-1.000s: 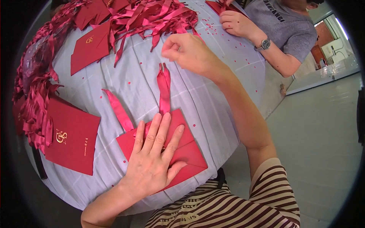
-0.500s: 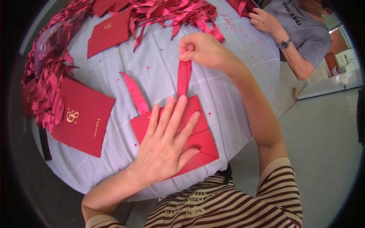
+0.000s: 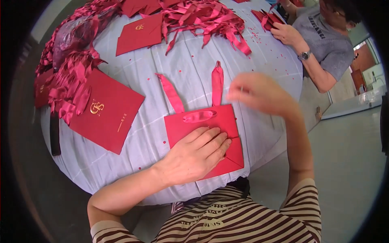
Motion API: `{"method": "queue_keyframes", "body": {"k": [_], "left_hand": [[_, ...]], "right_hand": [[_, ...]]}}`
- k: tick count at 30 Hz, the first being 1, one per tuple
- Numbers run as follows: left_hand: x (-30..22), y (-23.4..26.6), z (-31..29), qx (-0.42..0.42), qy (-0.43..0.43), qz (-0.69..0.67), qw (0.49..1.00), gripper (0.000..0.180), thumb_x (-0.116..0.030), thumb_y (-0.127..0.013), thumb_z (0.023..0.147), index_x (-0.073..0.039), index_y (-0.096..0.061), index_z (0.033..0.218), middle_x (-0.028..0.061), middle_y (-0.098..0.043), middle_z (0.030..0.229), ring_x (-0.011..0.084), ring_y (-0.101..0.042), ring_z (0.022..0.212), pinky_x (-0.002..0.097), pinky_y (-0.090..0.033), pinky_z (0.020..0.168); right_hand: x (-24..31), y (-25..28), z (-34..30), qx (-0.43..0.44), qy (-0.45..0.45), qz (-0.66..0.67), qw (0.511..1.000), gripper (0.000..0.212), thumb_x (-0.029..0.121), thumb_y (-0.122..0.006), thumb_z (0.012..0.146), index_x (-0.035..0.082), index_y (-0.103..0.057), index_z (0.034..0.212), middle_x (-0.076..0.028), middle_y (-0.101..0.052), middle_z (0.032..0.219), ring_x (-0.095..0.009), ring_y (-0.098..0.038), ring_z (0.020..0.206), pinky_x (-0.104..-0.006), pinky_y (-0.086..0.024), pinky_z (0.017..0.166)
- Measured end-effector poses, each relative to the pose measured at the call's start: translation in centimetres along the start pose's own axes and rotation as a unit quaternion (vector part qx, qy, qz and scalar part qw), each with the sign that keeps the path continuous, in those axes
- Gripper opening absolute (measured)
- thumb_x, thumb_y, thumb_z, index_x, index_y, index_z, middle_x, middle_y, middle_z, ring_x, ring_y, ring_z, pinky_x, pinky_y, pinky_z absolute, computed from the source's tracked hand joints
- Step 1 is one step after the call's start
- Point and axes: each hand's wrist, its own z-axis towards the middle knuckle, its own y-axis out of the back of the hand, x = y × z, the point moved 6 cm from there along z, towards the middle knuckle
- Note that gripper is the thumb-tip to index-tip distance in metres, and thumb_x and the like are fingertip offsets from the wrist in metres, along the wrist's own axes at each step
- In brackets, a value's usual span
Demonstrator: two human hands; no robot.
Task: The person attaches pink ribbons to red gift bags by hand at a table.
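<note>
A flat red paper gift bag (image 3: 176, 126) lies on the cloth near me. Across the bag, close to its top edge, runs a short stretch of pink-red ribbon (image 3: 199, 116). The two pointed tails of ribbon, the left tail (image 3: 170, 95) and the right tail (image 3: 217, 86), stick out beyond that edge onto the cloth. My left hand (image 3: 196, 154) rests flat on the lower part of the bag, fingers stretched out and covering some of it. To the right of the right tail, my right hand (image 3: 259, 95) is in the air, apart from the ribbon; motion smears its fingers.
More red bags lie around: one bag (image 3: 115, 117) at left, another bag (image 3: 139, 34) farther back. Piles of cut ribbon (image 3: 202, 18) cover the far side and left edge of the white-clothed table (image 3: 121, 69). At far right, a co-worker's hand (image 3: 288, 35) holds a red bag.
My right hand has let go of the right ribbon tail and moved right. My left hand has slid down the bag, uncovering the ribbon near its top. The view has shifted slightly.
</note>
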Motion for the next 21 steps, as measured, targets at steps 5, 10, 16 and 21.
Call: {"method": "queue_keyframes", "body": {"k": [5,10,16,21], "left_hand": [[-0.1,0.2,-0.3,-0.014,-0.021,0.001,1.0,0.04,-0.015,-0.067,0.076,0.001,-0.061,0.113,0.0115,-0.06,0.113,0.0256,-0.057,0.106,0.0385,-0.045,0.092],[-0.1,0.2,-0.8,-0.032,-0.021,-0.001,0.999,0.04,-0.014,-0.067,0.076,0.001,-0.06,0.112,0.0118,-0.06,0.112,0.0262,-0.057,0.106,0.0385,-0.045,0.092],[0.6,3.5,-0.5,-0.144,0.005,-0.235,0.961,0.036,-0.005,-0.066,0.078,0.003,-0.06,0.112,0.0149,-0.06,0.113,0.0281,-0.057,0.105,0.0385,-0.046,0.09],[3.5,5.1,-1.0,-0.173,0.134,-0.435,0.873,0.034,-0.012,-0.06,0.087,0.004,-0.057,0.117,0.0125,-0.062,0.113,0.0246,-0.057,0.107,0.0371,-0.044,0.093]], "right_hand": [[0.8,-3.0,-2.5,-0.07,-0.015,0.074,0.995,0.021,0.015,-0.072,0.08,0.005,-0.056,0.089,0.001,-0.05,0.071,-0.01,-0.046,0.065,-0.0246,-0.041,0.061],[0.5,-2.9,-2.4,-0.039,-0.141,0.145,0.979,0.022,0.014,-0.073,0.079,0.007,-0.055,0.09,0.005,-0.049,0.072,-0.004,-0.044,0.064,-0.0195,-0.038,0.058],[2.9,-0.1,-3.4,-0.041,-0.176,0.374,0.91,0.024,0.007,-0.071,0.077,0.008,-0.053,0.092,0.009,-0.047,0.069,0.0,-0.042,0.058,-0.0152,-0.03,0.051],[9.7,8.7,-4.9,-0.149,-0.069,0.155,0.974,0.006,0.002,-0.059,0.078,0.006,-0.055,0.08,0.006,-0.047,0.064,-0.001,-0.039,0.054,-0.02,-0.029,0.047]]}}
